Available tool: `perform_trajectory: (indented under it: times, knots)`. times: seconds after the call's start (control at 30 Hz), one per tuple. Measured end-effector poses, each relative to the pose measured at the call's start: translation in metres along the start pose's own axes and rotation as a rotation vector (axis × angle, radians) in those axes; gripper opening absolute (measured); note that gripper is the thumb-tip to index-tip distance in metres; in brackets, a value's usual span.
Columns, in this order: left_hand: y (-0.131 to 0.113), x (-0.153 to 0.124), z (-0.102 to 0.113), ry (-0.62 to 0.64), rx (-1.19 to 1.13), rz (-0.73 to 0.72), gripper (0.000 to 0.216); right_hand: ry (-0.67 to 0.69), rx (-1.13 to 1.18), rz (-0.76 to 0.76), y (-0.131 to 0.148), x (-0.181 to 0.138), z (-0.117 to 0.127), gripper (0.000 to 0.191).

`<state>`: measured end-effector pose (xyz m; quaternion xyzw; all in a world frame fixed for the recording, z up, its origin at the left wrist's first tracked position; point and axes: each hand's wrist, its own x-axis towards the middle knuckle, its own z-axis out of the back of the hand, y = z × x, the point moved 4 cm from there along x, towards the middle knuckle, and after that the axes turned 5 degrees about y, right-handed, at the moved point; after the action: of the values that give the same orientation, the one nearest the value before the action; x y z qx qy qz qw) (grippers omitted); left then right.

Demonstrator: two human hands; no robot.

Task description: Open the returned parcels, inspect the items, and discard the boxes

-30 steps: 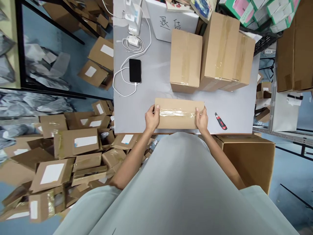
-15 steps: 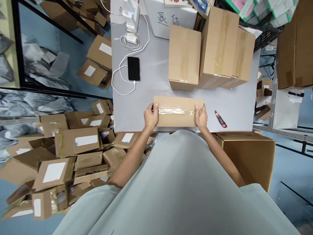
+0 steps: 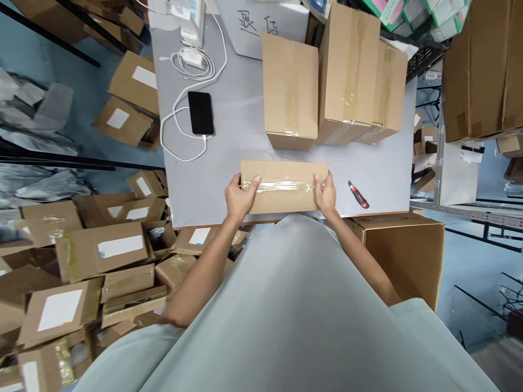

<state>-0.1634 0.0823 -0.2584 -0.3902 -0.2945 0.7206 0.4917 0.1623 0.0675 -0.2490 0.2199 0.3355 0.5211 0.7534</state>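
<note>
- The left hand (image 3: 238, 197) is clamped on the left end of the flat cardboard box (image 3: 284, 187), fingers curled over its top edge onto the clear tape strip (image 3: 281, 186); its thumb is out of sight.
- The right hand (image 3: 326, 195) is clamped on the right end of the same box, fingers laid on the top face at the end of the tape; whatever part of it goes round the box's end is hidden.
- The box lies between the two hands on the near edge of the grey table (image 3: 237, 141), its long side spanning from one set of fingers to the other (its near edge is cut off by the person's pale shirt, which also covers the table's front edge).
- Just right of the right fingers lies a red and black utility knife (image 3: 358, 194), apart from the box.
- Beyond the fingers, close behind the box, stands a taped upright carton (image 3: 291, 90), with two larger cartons (image 3: 359, 76) beside it to the right.
- Beyond the left fingers, well apart, lies a black phone (image 3: 201, 112) on a white charging cable (image 3: 180, 128).
- Farther back a white sheet with handwritten characters (image 3: 261, 27) is cut off by the top of the view and hard to read.
- Left of the left hand, off the table, a pile of labelled parcels (image 3: 90, 256) covers the floor; right of the right hand, below table level, stands a large brown carton (image 3: 408, 256).
</note>
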Motion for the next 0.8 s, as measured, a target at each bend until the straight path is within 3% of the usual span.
perform_trajectory:
  times: [0.8]
  knots:
    - [-0.0018,-0.0004,0.002,0.003,-0.022,0.022,0.058,0.0,0.103,-0.004,-0.0008,-0.0004,-0.0007,0.081]
